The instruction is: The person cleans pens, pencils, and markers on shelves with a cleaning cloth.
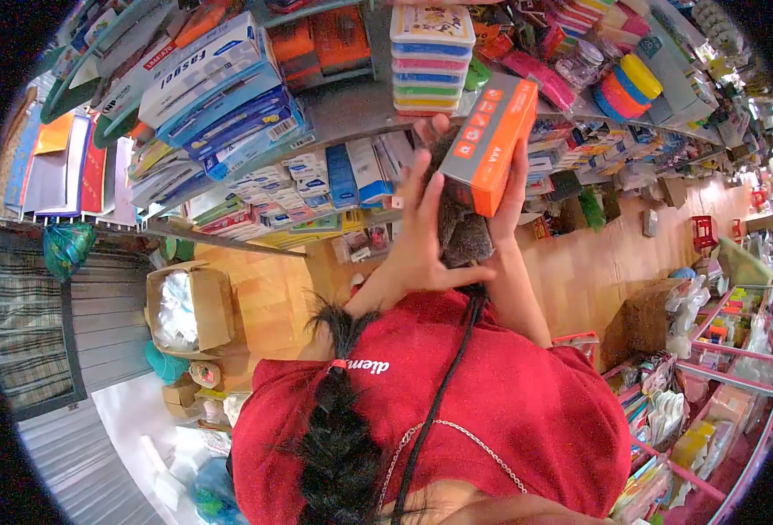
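Observation:
My right hand [506, 219] grips an orange and grey box [491, 140] marked AAA along its right side and holds it up tilted. Against the box's left side and lower end is a dark grey fuzzy cloth [465, 238]. My left hand [417, 232] lies over this cloth, with fingers pointing up and the thumb stretched across below it. The cloth also shows between the fingers near the box's upper left. Part of the cloth is hidden behind the left hand.
Stacked lidded coloured boxes [432, 61] stand on the shelf beyond the hands. Blue and white Fasgel boxes [220, 96] are piled at left, coloured tape rolls [627, 87] at right. An open carton [216, 306] sits on the wooden floor [273, 302]. Pink racks [728, 376] stand at right.

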`<state>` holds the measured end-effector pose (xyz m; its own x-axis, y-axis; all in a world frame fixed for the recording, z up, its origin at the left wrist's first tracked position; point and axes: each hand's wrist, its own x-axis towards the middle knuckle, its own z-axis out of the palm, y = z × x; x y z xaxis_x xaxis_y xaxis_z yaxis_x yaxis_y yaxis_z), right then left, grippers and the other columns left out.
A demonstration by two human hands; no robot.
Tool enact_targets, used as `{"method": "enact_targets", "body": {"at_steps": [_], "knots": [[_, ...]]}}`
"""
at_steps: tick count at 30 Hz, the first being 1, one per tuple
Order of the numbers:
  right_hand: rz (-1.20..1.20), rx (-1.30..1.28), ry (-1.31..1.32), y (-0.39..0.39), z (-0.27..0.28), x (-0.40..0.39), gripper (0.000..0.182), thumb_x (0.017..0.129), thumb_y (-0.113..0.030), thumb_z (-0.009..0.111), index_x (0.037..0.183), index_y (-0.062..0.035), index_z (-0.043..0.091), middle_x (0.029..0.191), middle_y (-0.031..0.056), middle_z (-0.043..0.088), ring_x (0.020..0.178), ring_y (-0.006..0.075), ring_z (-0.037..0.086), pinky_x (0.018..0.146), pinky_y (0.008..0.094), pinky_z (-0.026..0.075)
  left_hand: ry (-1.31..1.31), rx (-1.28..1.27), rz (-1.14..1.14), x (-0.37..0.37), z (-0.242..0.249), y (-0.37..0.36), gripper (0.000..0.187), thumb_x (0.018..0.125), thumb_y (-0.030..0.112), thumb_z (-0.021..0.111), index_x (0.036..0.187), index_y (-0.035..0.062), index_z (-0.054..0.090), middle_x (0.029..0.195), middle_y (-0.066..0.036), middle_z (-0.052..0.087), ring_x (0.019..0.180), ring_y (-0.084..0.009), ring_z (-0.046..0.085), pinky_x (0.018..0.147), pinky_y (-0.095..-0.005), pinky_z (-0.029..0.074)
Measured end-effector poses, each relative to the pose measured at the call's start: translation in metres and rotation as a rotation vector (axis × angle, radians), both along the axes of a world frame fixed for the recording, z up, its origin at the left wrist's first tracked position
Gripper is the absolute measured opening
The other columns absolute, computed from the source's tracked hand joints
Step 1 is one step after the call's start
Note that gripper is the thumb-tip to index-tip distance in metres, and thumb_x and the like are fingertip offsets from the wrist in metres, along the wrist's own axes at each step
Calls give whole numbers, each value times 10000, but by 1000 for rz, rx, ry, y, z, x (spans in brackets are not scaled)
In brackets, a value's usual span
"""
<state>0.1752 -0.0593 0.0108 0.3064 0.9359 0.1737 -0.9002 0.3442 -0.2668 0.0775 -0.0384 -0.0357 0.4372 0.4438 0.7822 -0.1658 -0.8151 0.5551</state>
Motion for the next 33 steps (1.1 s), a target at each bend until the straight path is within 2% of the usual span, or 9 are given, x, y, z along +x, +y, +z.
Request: {"method": "enact_targets", "body": {"at_steps": [6,10,11,15,22,25,28,29,33], "knots": [[-60,-39,-38,-5,-7,3,606,837,-531,341,1266,-104,332,1248,189,397,1131,297,405,944,460,329,-29,-317,-189,9,-13,2,922,750,168,632,1336,8,-61,1339,-238,248,1269,-379,178,1026,-414,152],[99,283,234,-6,-27,18,625,828,-562,315,1250,-104,363,1288,204,350,1186,319,351,977,478,279,71,25,113,3,-2,9,540,693,-5,602,1191,0,392,1158,-170,479,1100,-330,445,917,-377,350],[15,155,144,-6,-29,19,630,821,-571,322,1243,-106,370,1277,201,361,1180,318,355,972,479,286,0,1,193,6,2,8,348,656,-61,589,995,1,542,1008,-151,554,959,-303,528,812,-365,424],[-180,-108,-66,-6,-21,19,662,796,-594,353,1226,-92,384,1227,189,402,1155,317,373,955,479,303,-81,-62,206,0,17,15,290,640,-125,555,896,9,582,847,-112,602,805,-278,579,707,-328,467],[-131,-15,-192,-8,-14,20,656,814,-529,370,1211,-8,376,1140,185,472,1097,327,423,954,479,302,-85,-19,217,-10,23,19,186,708,-95,521,857,3,572,824,-114,595,771,-267,577,690,-307,455],[-72,0,-210,-11,-17,21,618,810,-467,436,1249,-45,326,1131,182,487,996,250,520,848,385,440,-128,-95,221,-15,23,17,85,798,1,480,826,-7,560,793,-108,585,730,-232,566,673,-290,444],[-141,136,-81,-9,-7,23,599,819,-459,424,1239,-42,335,1111,179,498,939,254,548,809,389,467,-195,-264,318,-29,16,17,207,876,143,429,802,-20,533,752,-95,563,699,-183,533,660,-275,426],[-166,146,-134,-10,-5,32,580,827,-460,403,1247,-63,345,1086,157,523,988,295,519,895,563,334,-216,-291,358,-37,15,22,233,890,174,411,816,-15,525,751,-81,552,703,-163,518,658,-271,418],[-175,34,-197,-23,-21,62,571,831,-468,394,1238,-69,357,1135,150,488,968,280,528,885,481,389,-457,-430,303,-49,39,25,160,869,136,425,872,20,534,886,-119,556,845,-218,542,769,-299,401]]}}
